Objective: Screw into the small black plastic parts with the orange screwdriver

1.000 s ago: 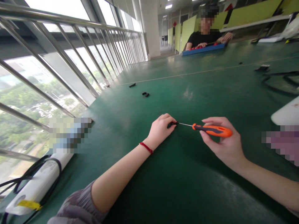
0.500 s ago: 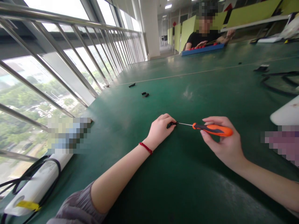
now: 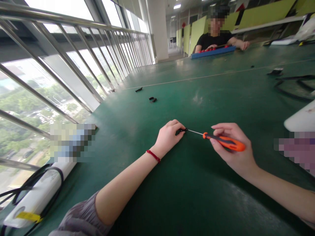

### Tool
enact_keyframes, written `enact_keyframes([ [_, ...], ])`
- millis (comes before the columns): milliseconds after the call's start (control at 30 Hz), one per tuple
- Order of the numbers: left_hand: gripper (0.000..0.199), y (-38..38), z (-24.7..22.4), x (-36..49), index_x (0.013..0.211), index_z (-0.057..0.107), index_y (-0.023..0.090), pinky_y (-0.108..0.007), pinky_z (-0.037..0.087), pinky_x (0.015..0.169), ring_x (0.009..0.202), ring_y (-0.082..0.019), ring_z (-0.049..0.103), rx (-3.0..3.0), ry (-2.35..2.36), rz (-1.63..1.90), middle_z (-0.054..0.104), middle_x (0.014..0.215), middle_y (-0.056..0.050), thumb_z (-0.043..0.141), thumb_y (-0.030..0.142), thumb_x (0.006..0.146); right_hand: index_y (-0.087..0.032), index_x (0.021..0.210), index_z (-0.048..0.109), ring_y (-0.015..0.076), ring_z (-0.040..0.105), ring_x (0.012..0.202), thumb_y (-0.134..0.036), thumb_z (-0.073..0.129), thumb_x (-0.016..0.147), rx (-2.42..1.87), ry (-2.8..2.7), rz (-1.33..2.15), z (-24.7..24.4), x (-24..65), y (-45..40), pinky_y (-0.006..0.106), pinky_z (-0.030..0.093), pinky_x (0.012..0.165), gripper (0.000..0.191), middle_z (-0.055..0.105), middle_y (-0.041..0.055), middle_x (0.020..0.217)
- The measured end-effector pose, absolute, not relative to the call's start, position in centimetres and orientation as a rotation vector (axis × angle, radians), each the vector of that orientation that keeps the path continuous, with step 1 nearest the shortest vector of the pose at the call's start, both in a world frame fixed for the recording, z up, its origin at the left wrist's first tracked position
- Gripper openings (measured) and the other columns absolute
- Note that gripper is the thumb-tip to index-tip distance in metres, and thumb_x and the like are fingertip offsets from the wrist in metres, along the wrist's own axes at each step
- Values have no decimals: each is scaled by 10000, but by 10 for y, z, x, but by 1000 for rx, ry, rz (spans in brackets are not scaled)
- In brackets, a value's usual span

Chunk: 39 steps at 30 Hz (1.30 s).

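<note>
On the green table, my left hand pinches a small black part between thumb and fingers. The thin shaft of an orange and black screwdriver reaches left, its tip at the right end of that part. My right hand holds the screwdriver by its handle, thumb below and fingers above. Farther off on the table lie small black pieces and another black piece.
A white power strip with black cable lies at the left edge by a metal railing. At the right are a white object and black cables. Across the table a person sits behind a blue tray.
The screwdriver handle has tilted lower at its right end, and my right fingers have shifted around it. My left hand stays put. Across the table, the person's hand has lowered toward the tabletop.
</note>
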<state>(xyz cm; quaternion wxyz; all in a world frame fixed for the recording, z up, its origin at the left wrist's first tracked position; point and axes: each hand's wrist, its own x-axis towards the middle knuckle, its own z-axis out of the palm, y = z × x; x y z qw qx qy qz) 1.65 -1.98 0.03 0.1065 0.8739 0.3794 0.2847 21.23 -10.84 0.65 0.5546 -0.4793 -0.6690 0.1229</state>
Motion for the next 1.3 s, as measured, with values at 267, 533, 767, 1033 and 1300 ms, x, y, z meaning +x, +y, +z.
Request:
enact_keyframes([
  [267,111,-20,0,16,890,644,197,-267,498,761,891,-151,590,2572,1121,837,625,939,-18,553,179,829,-234,841,572,152,637,626,-216,598,773,-1211,-1669,269,9,210,-111,275,490,586,75,654,0,737],
  [533,111,-21,0,17,895,644,198,-263,495,756,894,-149,587,2580,1123,833,624,946,-16,556,182,829,-232,1015,523,131,572,590,-174,598,767,-1119,-1638,385,6,213,-107,262,485,562,265,543,-26,680],
  [767,110,-21,1,17,893,645,198,-271,499,765,900,-155,590,2586,1129,829,633,942,-19,552,192,835,-245,898,559,123,585,562,-195,607,775,-1178,-1625,285,8,210,-111,233,454,495,140,591,-22,672],
  [1033,118,-21,1,15,901,653,202,-268,499,760,900,-151,595,2596,1119,830,642,954,-16,553,194,838,-239,949,557,127,576,576,-184,579,784,-1123,-1682,371,7,213,-109,261,474,560,175,552,-32,656],
  [1300,128,-22,1,16,908,656,208,-277,495,751,890,-151,590,2573,1142,832,657,934,-11,543,222,850,-245,857,575,167,655,639,-232,544,828,-1212,-1624,333,10,213,-112,266,467,503,44,659,4,701],
])
